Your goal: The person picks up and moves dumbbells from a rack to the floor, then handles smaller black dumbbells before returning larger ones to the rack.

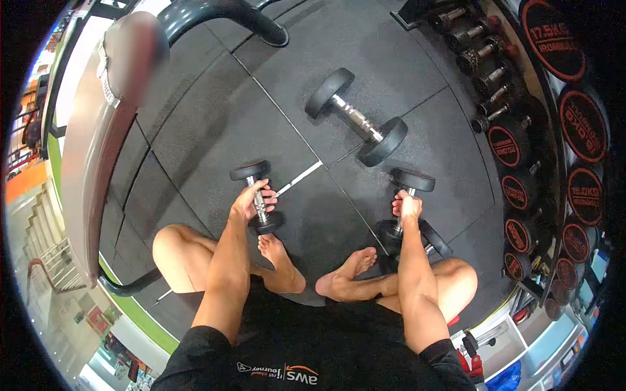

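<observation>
My left hand [250, 198] is closed loosely around the chrome handle of a black dumbbell [267, 223], its fingertips showing past the far side of the bar. That dumbbell is just beyond my left foot. On the other side, my right hand [408, 206] grips a second black dumbbell [414, 180] in a fist that hides most of its handle. Close by my right forearm, another dumbbell [435, 238] is partly hidden. A larger dumbbell [357, 118] with a shiny handle lies on the floor ahead of me, apart from both hands.
I sit on black rubber floor tiles [287, 78], legs folded. A rack of dumbbells [508, 144] runs along the right. On the left stands a padded bench [88, 176] with a dark tubular frame [225, 14]. A white shelf [505, 339] is behind at right.
</observation>
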Action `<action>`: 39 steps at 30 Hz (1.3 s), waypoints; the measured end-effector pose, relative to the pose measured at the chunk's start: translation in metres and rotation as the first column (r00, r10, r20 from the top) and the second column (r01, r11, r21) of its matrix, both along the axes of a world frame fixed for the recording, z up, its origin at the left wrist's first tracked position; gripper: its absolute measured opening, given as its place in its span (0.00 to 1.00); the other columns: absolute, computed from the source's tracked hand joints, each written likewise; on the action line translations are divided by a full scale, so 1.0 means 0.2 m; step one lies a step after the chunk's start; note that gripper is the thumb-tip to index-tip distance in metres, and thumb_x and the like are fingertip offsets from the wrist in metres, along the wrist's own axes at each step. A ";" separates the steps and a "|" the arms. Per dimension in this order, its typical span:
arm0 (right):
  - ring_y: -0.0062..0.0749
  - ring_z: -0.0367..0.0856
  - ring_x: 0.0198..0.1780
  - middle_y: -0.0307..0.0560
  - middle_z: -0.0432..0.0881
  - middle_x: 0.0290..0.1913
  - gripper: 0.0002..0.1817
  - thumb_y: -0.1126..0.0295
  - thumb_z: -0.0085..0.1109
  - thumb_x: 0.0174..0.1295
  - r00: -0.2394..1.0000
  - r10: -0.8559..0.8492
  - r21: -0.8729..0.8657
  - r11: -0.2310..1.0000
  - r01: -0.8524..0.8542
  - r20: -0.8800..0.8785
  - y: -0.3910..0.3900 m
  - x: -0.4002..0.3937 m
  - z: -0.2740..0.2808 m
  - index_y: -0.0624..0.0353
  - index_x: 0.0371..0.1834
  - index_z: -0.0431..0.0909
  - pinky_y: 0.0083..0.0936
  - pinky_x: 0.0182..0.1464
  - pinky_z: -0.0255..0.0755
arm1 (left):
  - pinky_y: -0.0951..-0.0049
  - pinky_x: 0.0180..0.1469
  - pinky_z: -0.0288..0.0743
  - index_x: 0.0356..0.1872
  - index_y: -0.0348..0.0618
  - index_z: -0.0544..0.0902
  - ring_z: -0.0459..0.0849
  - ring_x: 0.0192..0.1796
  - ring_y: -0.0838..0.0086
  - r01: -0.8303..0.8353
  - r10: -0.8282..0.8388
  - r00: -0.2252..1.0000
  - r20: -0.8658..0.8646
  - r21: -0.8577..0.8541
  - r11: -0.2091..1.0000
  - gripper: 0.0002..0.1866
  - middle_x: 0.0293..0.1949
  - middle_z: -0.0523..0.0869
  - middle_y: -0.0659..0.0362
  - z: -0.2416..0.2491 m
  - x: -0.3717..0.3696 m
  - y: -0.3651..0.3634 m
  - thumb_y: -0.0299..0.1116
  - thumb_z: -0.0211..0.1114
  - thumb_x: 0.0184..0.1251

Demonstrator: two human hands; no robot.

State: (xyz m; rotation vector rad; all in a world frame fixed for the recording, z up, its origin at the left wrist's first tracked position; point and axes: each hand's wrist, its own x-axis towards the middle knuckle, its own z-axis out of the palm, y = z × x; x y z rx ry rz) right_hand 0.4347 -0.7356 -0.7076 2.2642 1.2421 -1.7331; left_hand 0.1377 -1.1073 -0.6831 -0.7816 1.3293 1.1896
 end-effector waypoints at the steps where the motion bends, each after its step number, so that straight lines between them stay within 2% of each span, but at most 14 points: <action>1: 0.29 0.74 0.14 0.46 0.80 0.18 0.13 0.63 0.62 0.58 0.996 0.044 0.108 0.993 -0.052 0.074 -0.02 -0.03 0.02 0.64 0.25 0.82 0.26 0.18 0.71 | 0.53 0.40 0.85 0.39 0.44 0.78 0.88 0.36 0.59 -0.006 0.005 1.000 0.012 0.032 0.999 0.18 0.34 0.87 0.54 -0.02 0.01 0.02 0.46 0.73 0.62; 5: 0.26 0.78 0.16 0.46 0.82 0.19 0.14 0.64 0.66 0.55 0.986 0.045 0.148 0.987 -0.068 0.159 -0.05 -0.09 0.08 0.67 0.25 0.81 0.26 0.19 0.74 | 0.53 0.42 0.86 0.38 0.42 0.78 0.88 0.34 0.60 -0.020 0.020 1.000 -0.001 0.125 0.992 0.17 0.31 0.86 0.54 -0.03 0.11 0.20 0.43 0.73 0.61; 9: 0.30 0.81 0.18 0.48 0.83 0.19 0.16 0.61 0.65 0.56 0.971 0.073 0.174 0.978 -0.114 0.226 -0.08 -0.10 0.05 0.67 0.28 0.82 0.29 0.22 0.77 | 0.53 0.42 0.87 0.37 0.41 0.79 0.89 0.36 0.57 -0.050 0.043 0.998 0.038 0.232 0.971 0.14 0.34 0.87 0.50 -0.07 0.21 0.41 0.40 0.72 0.64; 13: 0.32 0.83 0.19 0.50 0.84 0.20 0.18 0.60 0.65 0.56 0.954 0.096 0.167 0.975 -0.147 0.282 -0.09 -0.13 0.07 0.69 0.29 0.82 0.30 0.24 0.78 | 0.54 0.41 0.87 0.32 0.43 0.80 0.89 0.35 0.58 -0.048 0.028 0.997 0.066 0.322 0.945 0.14 0.29 0.87 0.52 -0.10 0.30 0.62 0.41 0.73 0.63; 16: 0.38 0.84 0.20 0.55 0.85 0.23 0.21 0.58 0.65 0.56 0.941 0.124 0.153 0.972 -0.179 0.316 -0.08 -0.13 0.08 0.72 0.32 0.83 0.34 0.27 0.79 | 0.60 0.32 0.83 0.22 0.45 0.76 0.81 0.19 0.66 0.017 -0.008 1.000 -0.030 0.322 0.947 0.18 0.18 0.79 0.58 -0.13 0.36 0.75 0.42 0.74 0.61; 17: 0.40 0.85 0.21 0.57 0.85 0.24 0.22 0.58 0.65 0.55 0.926 0.144 0.153 0.966 -0.208 0.348 -0.08 -0.12 0.06 0.73 0.34 0.83 0.36 0.29 0.80 | 0.63 0.23 0.76 0.18 0.46 0.72 0.72 0.13 0.71 0.011 0.011 0.997 -0.083 0.266 0.964 0.19 0.14 0.73 0.61 -0.15 0.39 0.80 0.38 0.73 0.62; 19: 0.49 0.86 0.24 0.65 0.86 0.30 0.26 0.56 0.65 0.54 0.906 0.168 0.167 0.954 -0.249 0.390 -0.08 -0.12 0.03 0.75 0.40 0.83 0.39 0.33 0.81 | 0.64 0.20 0.72 0.18 0.46 0.71 0.70 0.12 0.73 -0.020 0.043 0.993 -0.111 0.195 0.981 0.18 0.13 0.71 0.61 -0.15 0.42 0.84 0.36 0.71 0.62; 22: 0.54 0.88 0.33 0.69 0.86 0.37 0.27 0.55 0.65 0.53 0.909 0.156 0.138 0.965 -0.223 0.386 -0.08 -0.18 0.13 0.73 0.43 0.83 0.41 0.42 0.81 | 0.66 0.16 0.67 0.18 0.47 0.69 0.65 0.10 0.74 -0.056 0.074 0.990 -0.119 0.149 0.987 0.17 0.11 0.67 0.63 -0.14 0.42 0.85 0.32 0.67 0.63; 25: 0.44 0.87 0.27 0.60 0.87 0.36 0.26 0.56 0.66 0.54 0.866 0.168 0.272 0.906 -0.323 0.471 -0.12 -0.12 -0.03 0.72 0.44 0.84 0.38 0.24 0.77 | 0.66 0.16 0.65 0.18 0.48 0.67 0.63 0.09 0.75 -0.051 0.066 0.993 -0.098 0.155 0.987 0.18 0.10 0.64 0.63 -0.14 0.41 0.82 0.33 0.65 0.64; 26: 0.48 0.88 0.33 0.63 0.87 0.38 0.26 0.55 0.66 0.53 0.862 0.180 0.246 0.913 -0.326 0.474 -0.13 -0.11 -0.03 0.71 0.44 0.84 0.42 0.33 0.80 | 0.66 0.15 0.65 0.18 0.49 0.67 0.63 0.09 0.75 -0.073 0.085 0.994 -0.067 0.171 0.983 0.18 0.10 0.64 0.63 -0.13 0.41 0.81 0.32 0.65 0.63; 28: 0.62 0.82 0.55 0.73 0.83 0.50 0.29 0.52 0.65 0.52 0.856 0.164 0.145 0.953 -0.265 0.490 -0.12 -0.19 0.09 0.70 0.46 0.84 0.44 0.60 0.75 | 0.67 0.15 0.64 0.17 0.49 0.67 0.63 0.09 0.75 -0.072 0.087 0.992 -0.093 0.156 0.985 0.17 0.10 0.64 0.63 -0.11 0.41 0.83 0.32 0.65 0.62; 32: 0.63 0.82 0.55 0.72 0.83 0.50 0.27 0.53 0.66 0.53 0.843 0.194 0.149 0.941 -0.305 0.503 -0.13 -0.24 0.19 0.67 0.47 0.85 0.46 0.60 0.75 | 0.66 0.14 0.64 0.17 0.48 0.67 0.63 0.09 0.75 -0.077 0.089 0.988 -0.127 0.099 0.992 0.17 0.10 0.64 0.63 -0.08 0.43 0.87 0.31 0.65 0.61; 35: 0.63 0.83 0.53 0.73 0.84 0.47 0.27 0.55 0.65 0.53 0.853 0.179 0.180 0.937 -0.300 0.489 -0.15 -0.26 0.24 0.72 0.45 0.84 0.45 0.59 0.74 | 0.66 0.14 0.64 0.18 0.47 0.68 0.63 0.09 0.75 -0.095 0.106 0.982 -0.158 0.078 0.992 0.15 0.10 0.65 0.63 -0.09 0.45 0.88 0.30 0.63 0.60; 39: 0.64 0.82 0.55 0.73 0.83 0.49 0.26 0.55 0.62 0.55 0.841 0.210 0.171 0.928 -0.332 0.498 -0.11 -0.26 0.24 0.71 0.46 0.84 0.46 0.60 0.74 | 0.68 0.14 0.62 0.19 0.47 0.69 0.63 0.10 0.76 -0.081 0.098 0.984 -0.146 0.116 0.990 0.13 0.11 0.64 0.65 0.01 0.45 0.91 0.30 0.64 0.59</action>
